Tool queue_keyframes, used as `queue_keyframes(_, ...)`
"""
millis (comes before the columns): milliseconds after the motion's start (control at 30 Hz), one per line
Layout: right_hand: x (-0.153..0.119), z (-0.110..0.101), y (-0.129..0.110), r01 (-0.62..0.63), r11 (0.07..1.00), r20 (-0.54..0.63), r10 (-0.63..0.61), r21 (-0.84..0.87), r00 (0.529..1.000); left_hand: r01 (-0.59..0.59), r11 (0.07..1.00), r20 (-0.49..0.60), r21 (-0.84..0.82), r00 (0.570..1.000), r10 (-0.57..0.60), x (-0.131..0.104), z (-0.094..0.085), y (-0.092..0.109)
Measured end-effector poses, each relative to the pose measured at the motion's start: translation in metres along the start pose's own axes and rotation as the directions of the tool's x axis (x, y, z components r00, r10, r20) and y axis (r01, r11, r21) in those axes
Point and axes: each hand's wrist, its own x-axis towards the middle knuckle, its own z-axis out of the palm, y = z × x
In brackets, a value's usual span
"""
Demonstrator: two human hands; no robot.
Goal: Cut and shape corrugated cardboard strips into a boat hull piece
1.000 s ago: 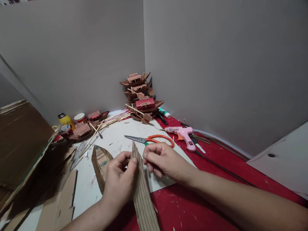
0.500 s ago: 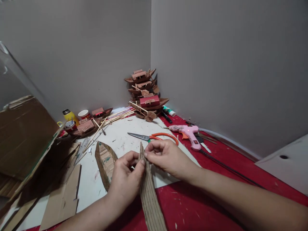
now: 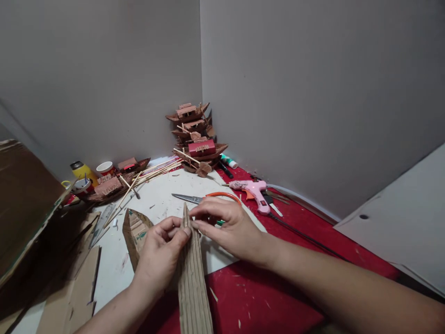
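Observation:
My left hand (image 3: pixel 162 248) is closed on a long strip of corrugated cardboard (image 3: pixel 194 287), its thumb pressed on the ridged face near the narrow far end. The strip runs from there toward me. At the right edge of that same end, my right hand (image 3: pixel 231 229) has its thumb and fingertips curled in against the cardboard. Left of the strip lies a cardboard boat hull (image 3: pixel 134 229), partly covered by my left hand. Orange-handled scissors (image 3: pixel 187 198) rest just beyond my hands, their handles partly hidden behind my right hand.
A pink glue gun (image 3: pixel 255 190) with a black cord lies to the right. Finished model boats (image 3: pixel 201 148) are stacked in the corner. Thin sticks (image 3: pixel 158 171), cups (image 3: pixel 105 168) and a yellow bottle (image 3: pixel 83 171) stand or lie at the back left. Cardboard sheets (image 3: pixel 78 287) fill the left.
The view has swung right, so everything sits further left in the picture. My right hand's fingers have spread slightly at the strip's edge. My left hand keeps its hold.

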Motion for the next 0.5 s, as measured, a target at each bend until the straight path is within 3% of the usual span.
queue_keyframes(67, -0.0008, 0.0003, 0.0047, 0.149, 0.988, 0.022, -0.148, -0.043, 0.989, -0.014, 0.999, 0.025, -0.035, 1.000, 0.015, -0.0004, 0.0000, 0.0000)
queue_keyframes(167, -0.0019, 0.0020, 0.0084, 0.230, 0.972, 0.019, -0.229, -0.053, 0.973, 0.007, 0.993, 0.073, -0.115, 0.997, 0.001, -0.0018, 0.0013, -0.0004)
queue_keyframes(333, -0.0039, 0.0058, 0.0060, 0.201, 0.978, 0.031, -0.199, -0.060, 0.979, -0.001, 0.995, 0.020, -0.099, 1.000, 0.003, -0.0056, 0.0033, -0.0008)
queue_keyframes(500, -0.0079, 0.0094, 0.0080, 0.209, 0.950, 0.099, -0.191, -0.230, 0.977, 0.006, 0.996, 0.030, -0.084, 1.000, -0.004, -0.0077, 0.0043, -0.0037)
